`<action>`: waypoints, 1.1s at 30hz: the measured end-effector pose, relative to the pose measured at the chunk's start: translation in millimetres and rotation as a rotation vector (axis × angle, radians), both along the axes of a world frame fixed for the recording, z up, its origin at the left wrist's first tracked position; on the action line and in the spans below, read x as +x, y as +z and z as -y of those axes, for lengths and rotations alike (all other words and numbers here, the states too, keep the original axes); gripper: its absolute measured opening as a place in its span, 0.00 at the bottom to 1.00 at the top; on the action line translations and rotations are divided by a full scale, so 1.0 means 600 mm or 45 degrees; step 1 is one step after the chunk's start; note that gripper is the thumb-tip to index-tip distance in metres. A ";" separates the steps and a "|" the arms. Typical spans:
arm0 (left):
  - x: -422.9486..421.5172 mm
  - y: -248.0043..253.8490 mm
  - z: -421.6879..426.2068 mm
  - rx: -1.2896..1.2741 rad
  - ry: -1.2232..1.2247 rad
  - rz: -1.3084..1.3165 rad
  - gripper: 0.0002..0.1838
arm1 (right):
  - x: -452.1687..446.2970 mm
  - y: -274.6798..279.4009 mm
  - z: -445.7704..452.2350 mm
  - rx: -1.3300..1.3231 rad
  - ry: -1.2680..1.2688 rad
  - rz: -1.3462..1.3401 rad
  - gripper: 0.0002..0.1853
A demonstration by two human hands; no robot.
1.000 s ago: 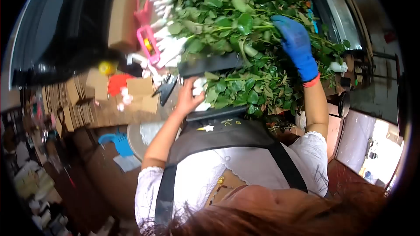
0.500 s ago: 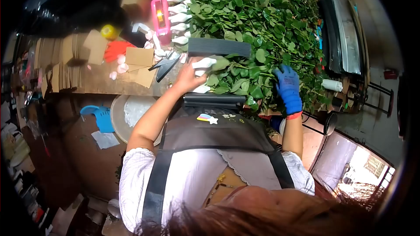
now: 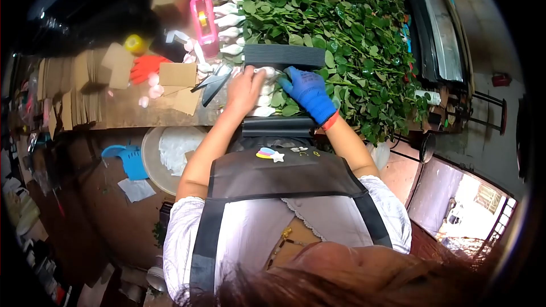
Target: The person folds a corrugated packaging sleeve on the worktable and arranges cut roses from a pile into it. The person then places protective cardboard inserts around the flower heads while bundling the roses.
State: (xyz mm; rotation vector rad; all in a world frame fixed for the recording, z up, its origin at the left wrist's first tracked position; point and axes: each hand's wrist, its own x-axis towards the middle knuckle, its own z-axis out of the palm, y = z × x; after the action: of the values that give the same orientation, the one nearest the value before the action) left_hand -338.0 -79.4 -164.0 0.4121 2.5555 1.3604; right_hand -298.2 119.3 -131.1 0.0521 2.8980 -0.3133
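My bare left hand (image 3: 243, 90) curls its fingers at the head of a white rose (image 3: 271, 72). Facing it, my right hand (image 3: 308, 93), in a blue glove, has its fingers closed just below that bloom; they partly hide the stem. More white roses (image 3: 263, 111) lie beneath, heads to the left and leaves to the right. They rest between a dark ribbed sheet (image 3: 284, 55) behind and a black rolled edge (image 3: 278, 126) in front. Beyond the sheet is a large pile of leafy rose stems (image 3: 347, 40).
Blue-grey scissors (image 3: 216, 84), cardboard pieces (image 3: 183, 98) and a red glove (image 3: 149, 67) lie left on the table. A pink tape dispenser (image 3: 204, 25) stands beside the rose heads. Below the edge are a round bin (image 3: 152, 162) and a blue container (image 3: 133, 162).
My gloved right hand has moved left from the leaves to the rose head. My left hand has shifted slightly, and the rose now lies lower among the others.
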 end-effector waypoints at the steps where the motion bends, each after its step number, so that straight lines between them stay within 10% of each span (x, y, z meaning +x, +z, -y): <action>1: 0.000 -0.002 -0.001 0.023 0.019 0.006 0.20 | 0.002 -0.008 -0.001 -0.001 -0.016 -0.030 0.16; 11: 0.009 -0.022 0.092 0.697 0.520 -0.184 0.14 | 0.010 -0.060 -0.011 -0.043 -0.065 -0.163 0.16; 20: 0.000 0.067 0.006 -0.655 -0.144 -0.316 0.21 | 0.006 -0.069 -0.011 0.034 -0.090 -0.101 0.18; 33: -0.016 -0.005 0.154 0.542 0.282 -0.185 0.15 | 0.005 -0.040 -0.017 -0.087 -0.047 -0.015 0.21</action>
State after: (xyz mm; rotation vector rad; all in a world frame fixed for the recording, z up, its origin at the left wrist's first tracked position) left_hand -347.5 -171.9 -166.7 0.3110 2.4702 2.0371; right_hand -295.2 129.7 -155.2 0.0931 2.8978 -0.4203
